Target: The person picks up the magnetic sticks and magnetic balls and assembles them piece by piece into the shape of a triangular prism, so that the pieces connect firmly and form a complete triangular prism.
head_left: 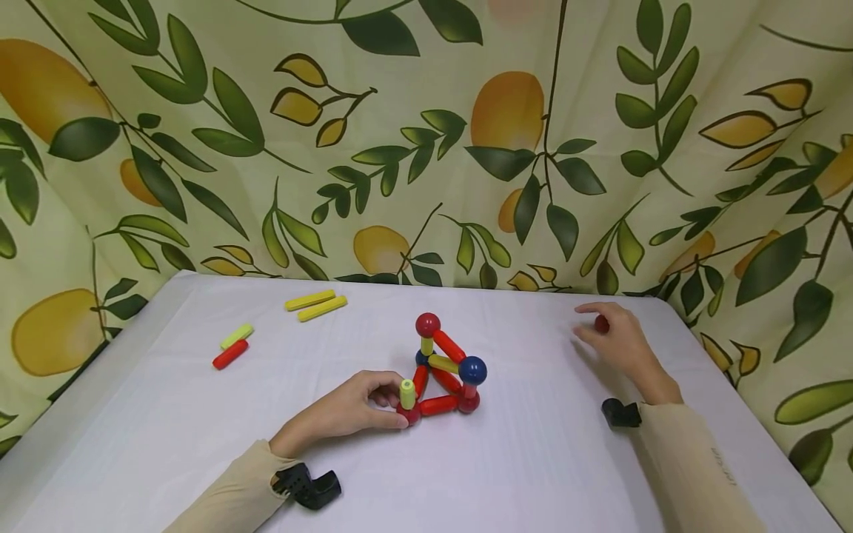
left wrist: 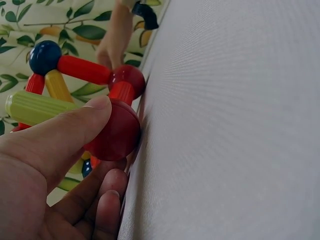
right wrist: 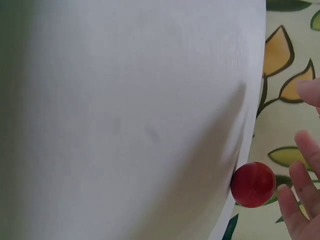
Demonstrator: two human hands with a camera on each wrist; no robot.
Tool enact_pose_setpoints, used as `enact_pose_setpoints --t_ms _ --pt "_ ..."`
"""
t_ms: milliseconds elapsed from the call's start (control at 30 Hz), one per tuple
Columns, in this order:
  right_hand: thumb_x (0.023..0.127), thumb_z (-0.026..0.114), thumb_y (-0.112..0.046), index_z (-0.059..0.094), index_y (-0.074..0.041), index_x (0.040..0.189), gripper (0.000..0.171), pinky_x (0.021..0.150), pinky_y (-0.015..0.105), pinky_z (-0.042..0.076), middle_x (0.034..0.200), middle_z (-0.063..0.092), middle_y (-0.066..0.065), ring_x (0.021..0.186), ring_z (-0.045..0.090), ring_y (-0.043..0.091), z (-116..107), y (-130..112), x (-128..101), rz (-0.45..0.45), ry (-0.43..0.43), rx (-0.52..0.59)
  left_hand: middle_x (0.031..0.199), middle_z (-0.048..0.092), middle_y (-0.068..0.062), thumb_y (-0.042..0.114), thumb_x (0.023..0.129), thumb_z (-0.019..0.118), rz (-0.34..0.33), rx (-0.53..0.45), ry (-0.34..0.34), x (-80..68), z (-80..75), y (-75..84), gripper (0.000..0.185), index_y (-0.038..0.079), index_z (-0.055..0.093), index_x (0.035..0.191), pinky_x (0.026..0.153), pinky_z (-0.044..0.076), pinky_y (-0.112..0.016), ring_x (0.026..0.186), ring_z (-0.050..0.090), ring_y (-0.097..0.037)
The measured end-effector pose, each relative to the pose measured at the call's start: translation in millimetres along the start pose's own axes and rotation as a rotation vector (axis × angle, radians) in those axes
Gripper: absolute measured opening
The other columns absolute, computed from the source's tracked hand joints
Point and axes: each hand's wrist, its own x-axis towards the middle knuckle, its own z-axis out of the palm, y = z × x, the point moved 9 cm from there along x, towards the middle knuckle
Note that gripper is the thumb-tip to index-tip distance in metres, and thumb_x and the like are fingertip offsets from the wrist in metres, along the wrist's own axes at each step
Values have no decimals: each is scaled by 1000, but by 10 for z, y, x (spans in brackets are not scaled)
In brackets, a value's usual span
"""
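Note:
My left hand [head_left: 349,409] pinches a red ball [left wrist: 120,134] at the near left corner of a magnetic stick-and-ball frame, thumb on one side and fingers on the other. A light green rod [head_left: 407,392] stands upright on that ball. Red rods [head_left: 438,405] link it to the other lower balls; a blue ball [head_left: 472,370] and a red ball [head_left: 428,325] top the frame's other uprights. At the right, my right hand [head_left: 626,344] is spread beside a loose red ball [right wrist: 253,185] on the table, its fingers apart from it in the right wrist view.
Two yellow rods [head_left: 323,308] lie at the back left of the white table [head_left: 560,459]. Nearer the left edge are a short light green rod [head_left: 237,336] and a red rod [head_left: 230,354]. A leaf-and-fruit patterned curtain [head_left: 413,170] hangs behind the table.

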Motion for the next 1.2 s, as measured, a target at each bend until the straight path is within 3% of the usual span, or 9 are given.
enact_pose_setpoints --t_ms 133,233,400,667,1200 --pt "89 70 -12 56 7 128 45 97 64 41 131 49 37 117 44 50 8 183 43 76 -69 2 96 64 3 23 86 77 -2 11 -2 0 2 -2 25 17 68 109 82 49 -21 93 57 -16" --pt "91 68 -14 50 8 133 51 101 68 36 136 41 39 122 37 54 13 337 66 145 -135 -22 96 64 3 24 87 77 -6 12 -3 0 3 -6 25 17 68 109 82 49 -21 93 57 -16" --pt "91 64 -8 48 9 133 48 98 66 42 133 42 40 116 43 53 -4 450 62 176 -173 -32 96 63 3 24 86 77 -7 7 -3 0 4 -6 25 17 68 109 81 49 -21 93 57 -16" --pt "91 66 -5 51 8 131 44 95 60 49 132 49 38 114 52 53 118 425 5 187 -205 8 96 63 3 24 86 77 -4 12 -4 0 6 -7 25 17 68 109 81 48 -21 92 57 -16" --pt "90 73 -16 56 -1 132 48 89 51 56 131 56 28 107 62 43 150 -16 -3 134 -171 80 96 63 3 23 87 76 2 10 -7 6 6 -9 26 16 68 110 81 49 -20 92 56 -16"
